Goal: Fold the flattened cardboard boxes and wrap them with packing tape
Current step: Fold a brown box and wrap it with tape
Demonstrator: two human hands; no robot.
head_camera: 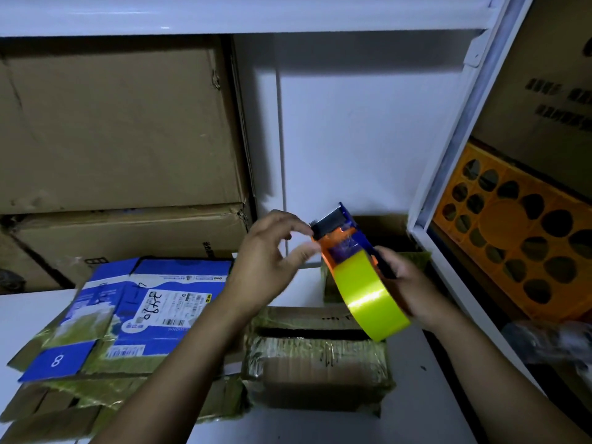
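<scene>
On the table [432,398]: one blue printed carton [134,312], flattened. One tape dispenser [339,243], yellow-green roll [368,293], gripped in right hand [413,290]; left hand [266,254] pinch unclear.

One head cam, looks fwd & down, close over white table [423,421]

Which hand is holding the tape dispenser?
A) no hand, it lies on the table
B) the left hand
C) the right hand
C: the right hand grips the tape dispenser and holds it up, while the left hand only reaches for its front end.
</scene>
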